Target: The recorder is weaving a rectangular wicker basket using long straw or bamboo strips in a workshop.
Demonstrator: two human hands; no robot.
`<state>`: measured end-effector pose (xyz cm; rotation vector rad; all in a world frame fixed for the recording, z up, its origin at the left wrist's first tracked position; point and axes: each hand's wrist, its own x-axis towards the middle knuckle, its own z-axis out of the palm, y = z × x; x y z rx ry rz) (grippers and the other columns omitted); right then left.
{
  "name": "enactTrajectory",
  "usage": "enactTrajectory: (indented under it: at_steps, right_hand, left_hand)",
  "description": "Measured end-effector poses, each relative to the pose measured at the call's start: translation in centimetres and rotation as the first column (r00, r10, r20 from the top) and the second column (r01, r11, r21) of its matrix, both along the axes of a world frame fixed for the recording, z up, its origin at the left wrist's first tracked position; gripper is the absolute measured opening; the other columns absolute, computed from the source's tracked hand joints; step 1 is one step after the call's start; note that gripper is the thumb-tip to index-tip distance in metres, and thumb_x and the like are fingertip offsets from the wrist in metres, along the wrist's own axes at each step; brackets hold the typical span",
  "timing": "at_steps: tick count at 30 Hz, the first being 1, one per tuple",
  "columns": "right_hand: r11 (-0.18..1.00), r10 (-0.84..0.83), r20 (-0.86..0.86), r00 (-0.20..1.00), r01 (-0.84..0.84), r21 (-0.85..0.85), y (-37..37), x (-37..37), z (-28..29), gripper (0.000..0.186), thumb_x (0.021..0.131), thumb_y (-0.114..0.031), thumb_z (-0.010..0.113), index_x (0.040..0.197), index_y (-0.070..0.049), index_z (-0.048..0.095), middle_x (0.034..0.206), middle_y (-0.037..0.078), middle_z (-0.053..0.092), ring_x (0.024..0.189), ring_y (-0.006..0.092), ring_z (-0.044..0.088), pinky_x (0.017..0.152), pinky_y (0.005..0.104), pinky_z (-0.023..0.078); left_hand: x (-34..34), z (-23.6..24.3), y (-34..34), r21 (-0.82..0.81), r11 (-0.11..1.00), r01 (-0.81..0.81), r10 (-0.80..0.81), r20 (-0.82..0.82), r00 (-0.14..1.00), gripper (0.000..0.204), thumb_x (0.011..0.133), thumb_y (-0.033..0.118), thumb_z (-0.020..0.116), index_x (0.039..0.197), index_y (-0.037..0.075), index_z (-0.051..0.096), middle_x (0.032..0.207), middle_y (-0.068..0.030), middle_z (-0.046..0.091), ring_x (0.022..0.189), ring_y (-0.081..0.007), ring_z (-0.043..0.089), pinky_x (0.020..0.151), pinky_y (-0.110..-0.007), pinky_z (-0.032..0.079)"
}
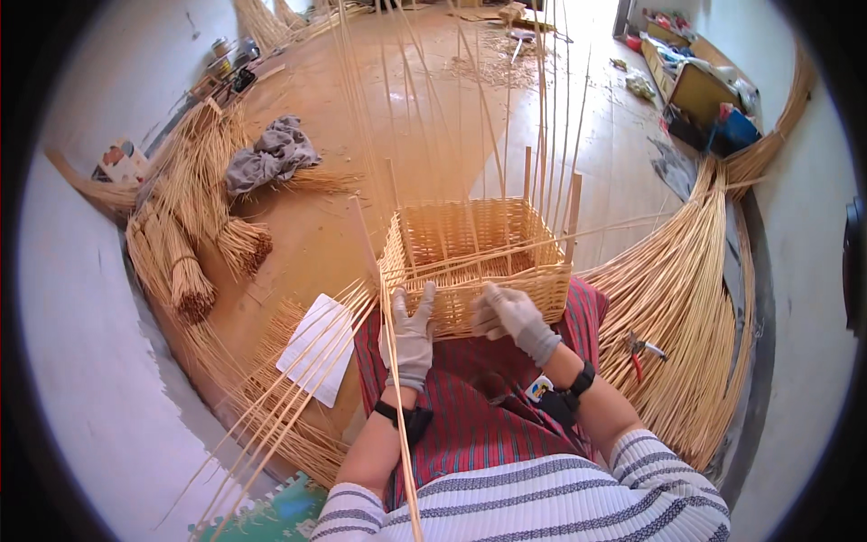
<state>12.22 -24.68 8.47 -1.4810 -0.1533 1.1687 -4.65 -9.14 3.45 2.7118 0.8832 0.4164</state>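
A rectangular wicker basket [456, 312] rests on my lap, on a red striped cloth [470, 406]. Tall thin stakes rise from its walls, and flat wooden slats [573, 217] stand at its corners. My left hand [412, 339], in a pale glove, lies against the front wall near the left corner, thumb and forefinger spread upward. Beside it, long willow rods [400, 434] run down past my wrist, and others fan out to the left. My right hand [513, 318], also gloved, is at the front wall's right half with fingers curled in; whatever they pinch is hidden.
A big bundle of rods [677, 325] spreads to my right, with red-handled pruning shears [643, 350] on it. Tied bundles [185, 280] and a grey cloth [271, 155] lie to the left, near a white sheet [318, 348]. Boxes [700, 95] line the right wall.
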Motion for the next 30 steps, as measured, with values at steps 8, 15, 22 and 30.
enactTrajectory:
  at_steps: [8,15,22,30]
  right_hand:
    - [0.889,-0.291,0.902,-0.319,-0.44,0.131,14.9,3.3,8.8,0.017,0.098,-0.014,0.06,0.111,-0.005,0.067,0.113,0.008,0.072,0.117,0.0224,0.066,0.105,0.0415,0.046]
    - [0.981,0.024,0.791,-0.611,-0.14,-0.138,19.5,1.8,9.9,0.011,0.088,-0.022,0.07,0.093,-0.013,0.067,0.088,0.006,0.069,0.093,0.0257,0.066,0.086,0.0446,0.047]
    - [0.948,-0.235,0.615,0.752,0.036,0.317,0.4,-2.4,-5.9,0.016,0.102,-0.022,0.065,0.11,-0.008,0.066,0.104,0.008,0.072,0.089,0.0196,0.069,0.072,0.034,0.055]
    - [0.92,-0.289,0.935,0.205,-0.209,0.33,8.6,3.1,1.9,0.049,0.099,-0.002,0.06,0.146,-0.012,0.051,0.125,0.015,0.07,0.111,0.0283,0.069,0.092,0.0356,0.056]
  left_hand:
    - [0.6,-2.2,0.7,0.115,0.993,0.012,-0.017,0.041,0.999,0.077,0.089,0.029,0.074,0.156,0.045,0.041,0.153,-0.0186,0.047,0.112,-0.034,0.066,0.085,-0.046,0.055]
    - [-0.7,-1.2,1.3,0.218,0.976,0.015,-0.029,0.062,0.998,0.069,0.087,0.037,0.074,0.151,0.044,0.049,0.151,-0.0157,0.051,0.092,-0.033,0.07,0.075,-0.046,0.054]
    - [0.3,-1.6,1.2,0.149,0.986,0.068,-0.084,0.103,0.991,0.075,0.082,0.025,0.076,0.151,0.042,0.051,0.146,-0.0168,0.052,0.096,-0.034,0.068,0.08,-0.046,0.056]
    - [1.6,-1.3,1.3,0.192,0.981,0.019,-0.016,-0.018,1.0,0.092,0.089,-0.003,0.058,0.161,0.047,0.027,0.127,-0.017,0.053,0.087,-0.0307,0.068,0.071,-0.04,0.059]
